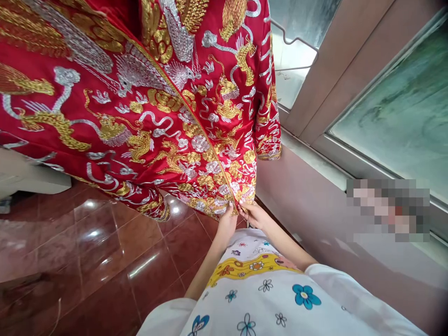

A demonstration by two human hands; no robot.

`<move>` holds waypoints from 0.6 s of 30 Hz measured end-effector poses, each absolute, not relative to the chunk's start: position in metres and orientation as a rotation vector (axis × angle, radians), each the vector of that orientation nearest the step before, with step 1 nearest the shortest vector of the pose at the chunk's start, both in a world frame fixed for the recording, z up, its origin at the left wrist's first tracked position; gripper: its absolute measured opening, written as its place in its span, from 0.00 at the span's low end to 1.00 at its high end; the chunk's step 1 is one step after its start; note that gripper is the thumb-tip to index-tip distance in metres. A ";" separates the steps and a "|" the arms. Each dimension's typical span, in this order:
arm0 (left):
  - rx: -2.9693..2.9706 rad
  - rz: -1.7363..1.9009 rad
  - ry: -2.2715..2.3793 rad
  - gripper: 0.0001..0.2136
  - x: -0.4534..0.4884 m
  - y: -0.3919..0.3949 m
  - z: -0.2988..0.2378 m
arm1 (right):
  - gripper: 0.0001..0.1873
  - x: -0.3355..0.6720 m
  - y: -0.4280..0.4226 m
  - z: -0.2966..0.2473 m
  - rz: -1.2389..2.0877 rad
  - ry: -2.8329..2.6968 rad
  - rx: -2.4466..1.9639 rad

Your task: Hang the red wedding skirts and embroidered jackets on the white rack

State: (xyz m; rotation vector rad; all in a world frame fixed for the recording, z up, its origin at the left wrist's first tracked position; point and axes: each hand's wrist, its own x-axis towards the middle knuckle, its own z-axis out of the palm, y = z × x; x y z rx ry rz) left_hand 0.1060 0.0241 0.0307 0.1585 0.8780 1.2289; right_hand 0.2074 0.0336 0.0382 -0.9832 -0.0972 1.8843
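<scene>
A red jacket [196, 116], thickly embroidered in gold and silver with dragons, birds and flowers, hangs across the upper left and middle of the view. Its front edges meet along a gold-trimmed line that runs down to the bottom hem. My left hand [228, 220] pinches the hem just left of that line. Close beside it, my right hand [255, 214] grips the hem on the other side, fingers partly hidden by the cloth. One sleeve [269, 112] hangs at the right, the other sleeve [140, 198] at the lower left. The jacket's top lies out of view.
To the right stand a pinkish wall [297, 186] and a framed window [395, 107] with a sill; a blurred-out patch covers something there. Glossy red-brown tiles [140, 242] form the floor. A pale box-like object [38, 177] stands at the left edge.
</scene>
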 end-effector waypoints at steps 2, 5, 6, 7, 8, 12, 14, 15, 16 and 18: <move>0.162 1.239 0.870 0.12 0.107 0.024 0.033 | 0.18 0.204 0.031 0.042 1.863 -0.063 -0.963; 0.162 1.271 0.864 0.10 0.107 0.023 0.037 | 0.16 0.196 0.027 0.048 1.818 -0.026 -0.934; 0.166 1.283 0.864 0.10 0.107 0.023 0.037 | 0.15 0.194 0.026 0.050 1.802 -0.019 -0.928; 0.174 1.293 0.863 0.11 0.108 0.023 0.038 | 0.15 0.191 0.025 0.051 1.786 -0.014 -0.923; 0.184 1.299 0.862 0.12 0.108 0.022 0.038 | 0.14 0.189 0.024 0.052 1.770 -0.012 -0.919; 0.233 1.309 0.891 0.18 0.109 0.022 0.038 | 0.15 0.183 0.022 0.055 1.713 -0.024 -0.912; 0.251 1.328 0.920 0.19 0.109 0.022 0.037 | 0.15 0.180 0.022 0.057 1.691 -0.030 -0.917; 0.258 1.344 0.933 0.19 0.109 0.021 0.036 | 0.14 0.179 0.021 0.058 1.679 -0.032 -0.923; 0.262 1.363 0.943 0.19 0.109 0.021 0.035 | 0.14 0.178 0.021 0.059 1.667 -0.032 -0.929; 0.276 1.405 0.964 0.20 0.109 0.021 0.035 | 0.15 0.175 0.020 0.062 1.634 -0.032 -0.943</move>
